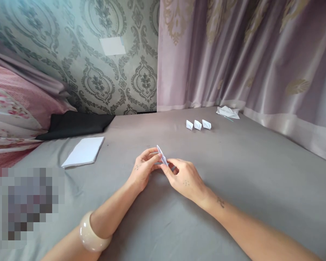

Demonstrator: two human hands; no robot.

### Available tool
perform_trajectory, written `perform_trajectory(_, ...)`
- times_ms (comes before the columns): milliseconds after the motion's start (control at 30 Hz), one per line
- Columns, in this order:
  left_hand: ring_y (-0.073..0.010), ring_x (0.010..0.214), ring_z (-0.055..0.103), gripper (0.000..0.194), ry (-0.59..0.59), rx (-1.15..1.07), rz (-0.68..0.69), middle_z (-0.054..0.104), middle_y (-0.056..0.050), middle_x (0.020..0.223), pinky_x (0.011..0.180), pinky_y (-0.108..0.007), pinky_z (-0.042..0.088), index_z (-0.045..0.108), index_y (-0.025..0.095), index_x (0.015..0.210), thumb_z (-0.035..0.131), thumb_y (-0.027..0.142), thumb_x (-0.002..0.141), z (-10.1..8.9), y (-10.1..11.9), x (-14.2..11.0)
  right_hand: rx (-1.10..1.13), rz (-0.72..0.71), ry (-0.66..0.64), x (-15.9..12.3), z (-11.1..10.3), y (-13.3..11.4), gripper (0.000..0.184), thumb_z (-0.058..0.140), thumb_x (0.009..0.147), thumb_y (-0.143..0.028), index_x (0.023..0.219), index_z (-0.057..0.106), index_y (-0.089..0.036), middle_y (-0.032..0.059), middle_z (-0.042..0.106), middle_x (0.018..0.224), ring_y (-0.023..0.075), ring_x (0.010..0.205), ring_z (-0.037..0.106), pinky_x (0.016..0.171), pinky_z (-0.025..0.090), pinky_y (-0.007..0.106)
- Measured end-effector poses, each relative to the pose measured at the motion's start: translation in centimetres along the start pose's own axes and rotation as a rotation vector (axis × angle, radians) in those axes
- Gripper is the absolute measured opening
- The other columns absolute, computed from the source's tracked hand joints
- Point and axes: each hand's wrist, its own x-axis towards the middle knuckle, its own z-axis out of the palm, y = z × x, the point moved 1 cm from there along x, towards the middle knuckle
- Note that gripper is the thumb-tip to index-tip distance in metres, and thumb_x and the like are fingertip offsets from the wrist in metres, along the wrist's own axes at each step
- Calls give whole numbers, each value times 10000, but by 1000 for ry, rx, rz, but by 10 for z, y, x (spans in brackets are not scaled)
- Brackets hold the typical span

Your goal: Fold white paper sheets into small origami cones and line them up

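Note:
My left hand and my right hand meet over the grey sheet, both pinching a small folded piece of white paper. The paper stands up on edge between my fingertips, its pointed end tilted up and to the left. A pale bangle sits on my left wrist.
Three small folded white paper shapes stand in a row farther back. A stack of white paper sheets lies to the left, crumpled paper scraps near the curtain, a black cloth and floral pillows at the left.

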Motion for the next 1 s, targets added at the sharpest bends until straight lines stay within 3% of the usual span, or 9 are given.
perform_trajectory(100,-138,782,619,342,-38,9,2,652,-24,857,715,-270,519,645,172,956,783,279,661,0,-1,-2,173,58,59,6,-2,5,217,576,837,-396,849,670,-200,35,689,816,131,659,602,651,450,247)
perform_trajectory(333,-154,830,629,331,-100,28,9,671,-50,924,766,-296,518,668,174,971,772,268,671,2,3,-5,479,263,-92,13,-1,17,255,600,799,-412,865,666,-174,37,705,807,142,680,629,620,479,243)
perform_trajectory(467,-182,822,648,294,-81,72,24,693,-62,893,772,-332,526,666,156,979,711,263,709,1,3,-5,449,258,-74,12,0,17,246,533,847,-390,888,669,-189,32,708,794,146,675,647,643,489,254)
perform_trajectory(667,-184,859,654,255,-35,281,141,708,-57,920,785,-291,508,672,153,957,671,215,710,3,-4,-5,319,149,-6,8,2,11,201,505,858,-309,839,668,-193,26,708,773,140,688,650,679,481,250)
perform_trajectory(867,-174,785,657,221,-29,299,151,713,-47,851,724,-264,505,676,148,917,669,293,750,1,-6,-2,327,192,-111,8,5,12,200,582,778,-261,955,652,-198,24,711,842,122,653,640,630,482,231)
perform_trajectory(1000,-164,719,647,220,-17,332,140,708,-49,828,652,-254,503,671,149,901,672,303,745,2,-7,-2,308,237,-125,10,6,14,232,532,766,-176,952,667,-202,13,710,767,126,630,640,617,472,230)
